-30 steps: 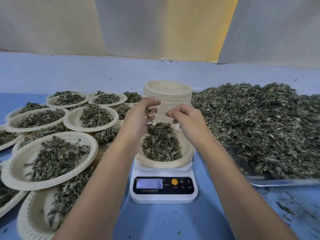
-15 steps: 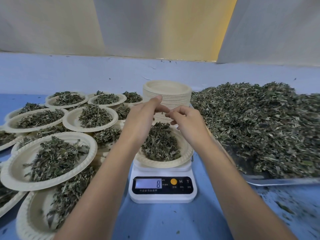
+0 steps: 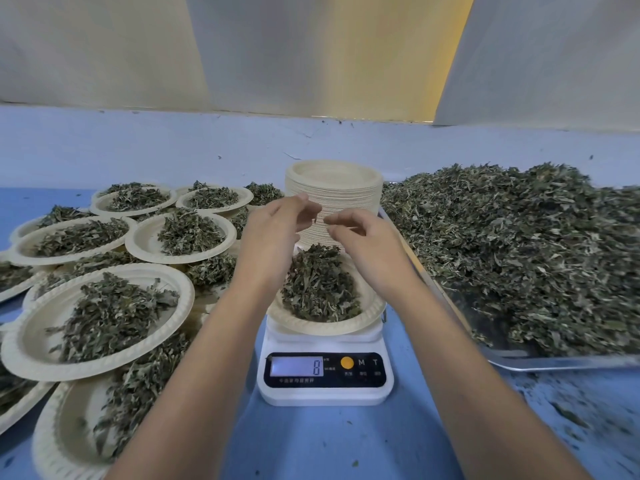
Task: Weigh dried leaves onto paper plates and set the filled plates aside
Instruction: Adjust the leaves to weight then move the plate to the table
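A round, cream paper plate [image 3: 373,311] with a crimped rim sat on a small white digital scale [image 3: 325,393], at the centre of a blue table [image 3: 329,445]. The plate held a loose mound of dried leaves [image 3: 318,285], dark green, curled and brittle-looking. The scale's lit display showed an 8.

Just behind the scale stood a tall, neat stack of empty plates [image 3: 334,188] of the same kind. To the right, a shallow metal tray [image 3: 554,363] carried a broad, deep heap of loose leaves [image 3: 519,258], with crumbs scattered on the table in front of it. To the left, many filled plates [image 3: 34,336] lay overlapping and layered on one another, each with its own small pile.

Both bare forearms reached in from the bottom edge, and both hands hovered above the far side of the weighing plate, fingertips nearly meeting. The left hand [image 3: 273,233] was loosely cupped, its thumb held apart from the fingers, gripping nothing that showed. The right hand [image 3: 363,244] had its fingers gently curled and pointed left; whether they pinched anything could not be told. A tiny leaf fleck [image 3: 316,220] showed between the two sets of fingertips.
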### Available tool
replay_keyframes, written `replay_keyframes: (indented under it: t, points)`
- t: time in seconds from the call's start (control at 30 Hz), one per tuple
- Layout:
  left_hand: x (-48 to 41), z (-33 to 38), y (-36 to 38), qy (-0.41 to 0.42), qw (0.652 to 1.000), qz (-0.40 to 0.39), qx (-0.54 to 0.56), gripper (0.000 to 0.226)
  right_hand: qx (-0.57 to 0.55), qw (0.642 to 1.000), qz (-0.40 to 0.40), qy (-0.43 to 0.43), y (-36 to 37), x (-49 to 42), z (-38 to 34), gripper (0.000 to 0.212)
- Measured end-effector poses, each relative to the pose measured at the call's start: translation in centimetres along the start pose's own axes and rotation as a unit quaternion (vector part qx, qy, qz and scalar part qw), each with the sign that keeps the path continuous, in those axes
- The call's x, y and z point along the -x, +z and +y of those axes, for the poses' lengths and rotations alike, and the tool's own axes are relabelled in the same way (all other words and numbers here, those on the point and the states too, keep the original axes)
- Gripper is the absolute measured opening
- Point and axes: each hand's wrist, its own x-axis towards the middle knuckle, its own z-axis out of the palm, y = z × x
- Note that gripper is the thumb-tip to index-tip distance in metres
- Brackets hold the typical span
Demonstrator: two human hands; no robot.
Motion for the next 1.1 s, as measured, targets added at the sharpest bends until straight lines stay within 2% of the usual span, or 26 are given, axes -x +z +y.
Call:
replay_keyframes:
  t: [0.13, 0.23, 0.3, 0.37, 0.47, 0.63, 0.8, 0.9, 1.0, 1.1]
  points:
    - [-0.4, -0.2, -0.2, -0.038, 0.997, 0.025, 0.063, 0.026, 0.131, 0.986, -0.075, -0.074, 0.7, 0.4, 0.2, 0.043]
    - [-0.7, -0.5, -0.4, -0.058, 0.993, 0.069, 0.07, 0.025, 0.274, 0.953, -0.104, -0.07, 1.1, 0.6, 0.6, 0.059]
    - [-0.9, -0.6, -0.6, -0.077, 0.991, 0.084, 0.075, 0.026, 0.339, 0.932, -0.114, -0.054, 1.4, 0.8, 0.8, 0.063]
    - [-1.1, -0.7, -0.8, -0.094, 0.988, 0.089, 0.084, 0.026, 0.344, 0.928, -0.131, -0.054, 1.8, 0.9, 0.9, 0.06]
    - [-1.2, -0.9, -0.8, -0.101, 0.987, 0.095, 0.082, 0.026, 0.313, 0.937, -0.129, -0.083, 2.2, 1.0, 1.0, 0.04]
    - [-1.1, -1.0, -0.7, -0.112, 0.983, 0.105, 0.103, 0.027, 0.255, 0.957, -0.042, -0.129, 1.9, 0.7, 0.4, 0.02]
    - [-1.1, -0.8, -0.3, -0.167, 0.954, 0.111, 0.222, 0.023, 0.082, 0.99, 0.055, -0.102, 1.4, 0.8, -1.2, 0.015]
    - [-1.2, -0.7, 0.2, -0.206, 0.925, 0.096, 0.305, 0.025, -0.026, 0.996, 0.053, -0.069, 1.4, 0.7, -1.8, 0.007]
    - [-0.9, -0.5, 1.1, -0.252, 0.895, 0.055, 0.363, 0.03, -0.084, 0.993, 0.047, -0.074, 1.6, 0.8, -2.4, 0.017]
    - [-0.6, -0.5, 1.8, -0.273, 0.885, 0.043, 0.374, 0.034, -0.103, 0.991, 0.039, -0.08, 1.8, 0.9, -2.7, 0.023]
